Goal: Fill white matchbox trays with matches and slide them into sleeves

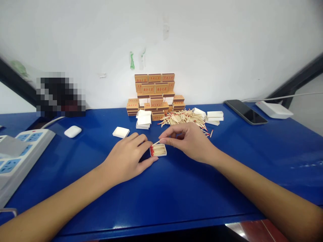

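Note:
A white matchbox tray lies on the blue table, filled with red-headed matches whose heads point left. Around its left end my left hand is closed, thumb at the near side and fingers at the far side. Above the tray's far right corner, my right hand pinches a single match between thumb and forefinger; its head end reaches toward the tray's upper left. Just beyond my right hand spreads a heap of loose matches.
Stacked matchboxes stand against the wall. White trays lie in a stack, singly and right of the heap. A phone and white box sit right; an earbud case and power strip left.

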Tool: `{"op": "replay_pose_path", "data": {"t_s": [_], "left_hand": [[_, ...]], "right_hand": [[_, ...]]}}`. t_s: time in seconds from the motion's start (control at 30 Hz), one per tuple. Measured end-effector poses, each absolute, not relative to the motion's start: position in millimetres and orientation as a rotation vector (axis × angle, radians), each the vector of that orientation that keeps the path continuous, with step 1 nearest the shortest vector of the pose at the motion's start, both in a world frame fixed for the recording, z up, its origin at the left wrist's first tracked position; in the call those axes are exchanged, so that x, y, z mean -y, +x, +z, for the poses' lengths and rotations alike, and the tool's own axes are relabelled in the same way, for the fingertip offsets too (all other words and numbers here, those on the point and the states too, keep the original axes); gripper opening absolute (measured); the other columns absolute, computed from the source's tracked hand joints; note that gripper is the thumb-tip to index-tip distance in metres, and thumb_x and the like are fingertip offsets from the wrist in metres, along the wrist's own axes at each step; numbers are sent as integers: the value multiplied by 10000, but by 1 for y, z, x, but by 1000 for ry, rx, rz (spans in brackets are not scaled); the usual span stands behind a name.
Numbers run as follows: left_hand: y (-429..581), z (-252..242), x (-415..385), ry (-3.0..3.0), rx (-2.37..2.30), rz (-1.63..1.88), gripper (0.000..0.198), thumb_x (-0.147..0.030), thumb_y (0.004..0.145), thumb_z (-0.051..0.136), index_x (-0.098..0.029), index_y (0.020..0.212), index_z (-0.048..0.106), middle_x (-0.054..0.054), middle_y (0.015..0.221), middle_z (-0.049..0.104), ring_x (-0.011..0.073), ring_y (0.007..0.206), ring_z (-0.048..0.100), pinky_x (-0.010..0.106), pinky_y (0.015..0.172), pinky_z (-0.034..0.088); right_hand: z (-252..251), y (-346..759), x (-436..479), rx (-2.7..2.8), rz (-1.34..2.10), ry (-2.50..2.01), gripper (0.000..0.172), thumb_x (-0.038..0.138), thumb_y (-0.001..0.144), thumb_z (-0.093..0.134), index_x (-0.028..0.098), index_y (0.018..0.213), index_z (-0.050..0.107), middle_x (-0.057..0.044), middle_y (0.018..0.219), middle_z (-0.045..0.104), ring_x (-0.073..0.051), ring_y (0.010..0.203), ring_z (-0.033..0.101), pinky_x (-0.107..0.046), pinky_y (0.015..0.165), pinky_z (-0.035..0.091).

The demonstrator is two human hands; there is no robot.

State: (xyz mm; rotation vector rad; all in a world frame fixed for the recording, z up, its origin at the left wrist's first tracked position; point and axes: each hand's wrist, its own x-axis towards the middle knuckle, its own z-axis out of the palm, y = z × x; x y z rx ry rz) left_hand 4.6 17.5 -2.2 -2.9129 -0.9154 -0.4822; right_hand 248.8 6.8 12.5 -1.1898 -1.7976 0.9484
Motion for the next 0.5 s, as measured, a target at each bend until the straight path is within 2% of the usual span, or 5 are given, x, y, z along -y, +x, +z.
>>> {"op": "replay_pose_path", "data": {"t_s": [0.13, 0.37, 0.5], "left_hand": [[5, -3, -19, -2889, 942, -492, 315, -455, 1031, 615, -162, 1101, 705, 79, 1024, 686, 255, 902, 618, 408, 785, 544], [5, -3, -19, -2888, 966, -492, 321, -457, 1029, 619, -166, 1128, 713, 80, 1039, 694, 259, 917, 626, 413, 797, 553], [5, -4, -19, -2878, 967, -500, 329, -458, 1029, 618, -159, 1129, 714, 83, 1041, 695, 257, 914, 625, 410, 787, 558]], "right_hand": [[4, 250, -11, 1881, 862, -1200, 84, 293, 907, 779, 239, 851, 811, -2, 868, 750, -128, 696, 576, -299, 663, 455], [-5, 246, -12, 1966, 800, -1210, 82, 288, 907, 777, 234, 852, 807, -13, 905, 682, -118, 673, 521, -292, 627, 434], [14, 269, -14, 2126, 616, -1195, 153, 361, 963, 709, 248, 953, 813, -47, 965, 708, -155, 761, 591, -310, 650, 447]]}}
